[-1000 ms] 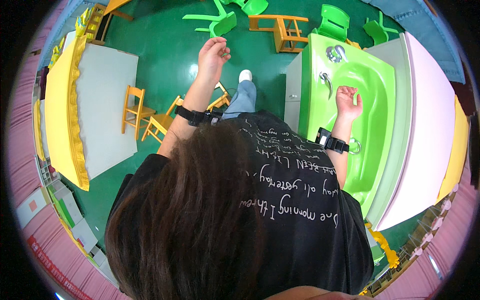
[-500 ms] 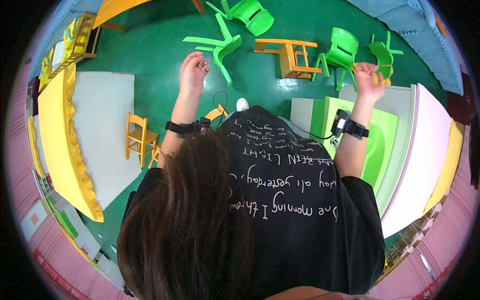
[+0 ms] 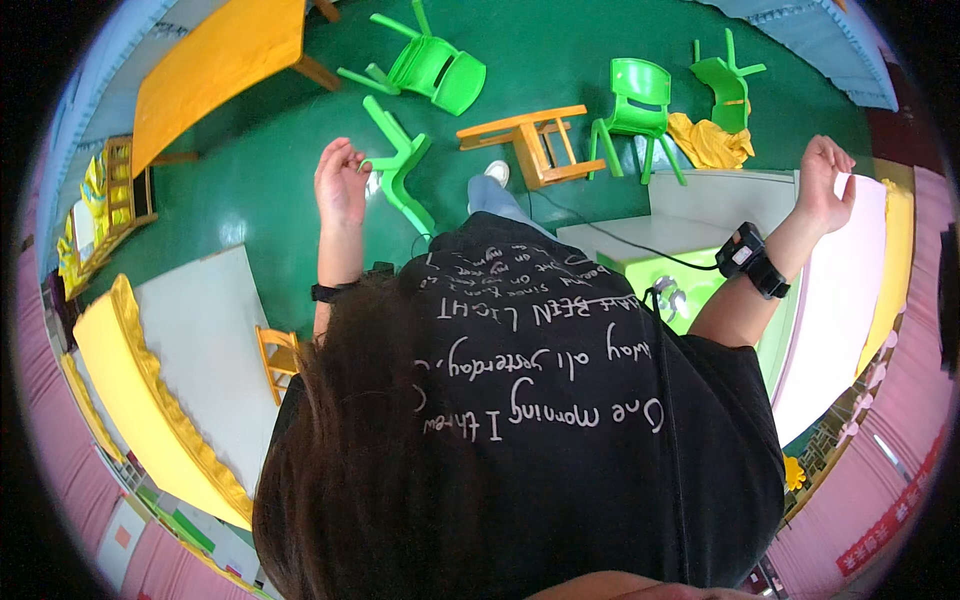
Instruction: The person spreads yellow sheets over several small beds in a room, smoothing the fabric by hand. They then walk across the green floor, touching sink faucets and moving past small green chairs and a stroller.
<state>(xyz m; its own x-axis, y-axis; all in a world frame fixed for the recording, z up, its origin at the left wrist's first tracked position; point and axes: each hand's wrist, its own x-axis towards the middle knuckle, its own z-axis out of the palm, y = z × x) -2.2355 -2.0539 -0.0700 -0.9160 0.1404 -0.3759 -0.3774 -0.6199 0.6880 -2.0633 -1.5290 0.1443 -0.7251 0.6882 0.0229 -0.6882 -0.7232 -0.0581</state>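
Note:
My left hand (image 3: pixel 341 182) is raised with loosely bent fingers and holds nothing. Just beside it, a green plastic chair (image 3: pixel 408 168) lies tipped on the floor. Off to the right, my right hand (image 3: pixel 826 188) hangs above the pale edge of a play unit, empty, with its fingers apart. Both wrists wear black straps; a small black device (image 3: pixel 740 250) is fixed on the right one. A wooden chair (image 3: pixel 528 148) lies on its side ahead of my feet. Right of it a green chair (image 3: pixel 640 98) stands upright, with a crumpled yellow cloth (image 3: pixel 712 143) behind its legs.
Two more green chairs, one at the back (image 3: pixel 440 75) and one at the far right (image 3: pixel 722 95), are tipped over. An orange wooden table (image 3: pixel 220 75) stands at far left. A grey panel (image 3: pixel 205 340) with yellow trim and a small wooden chair (image 3: pixel 278 360) are at left.
My body has moved forward, and the chairs now appear closer and further left. My right hand has swung outward to the right. The yellow cloth now shows more fully.

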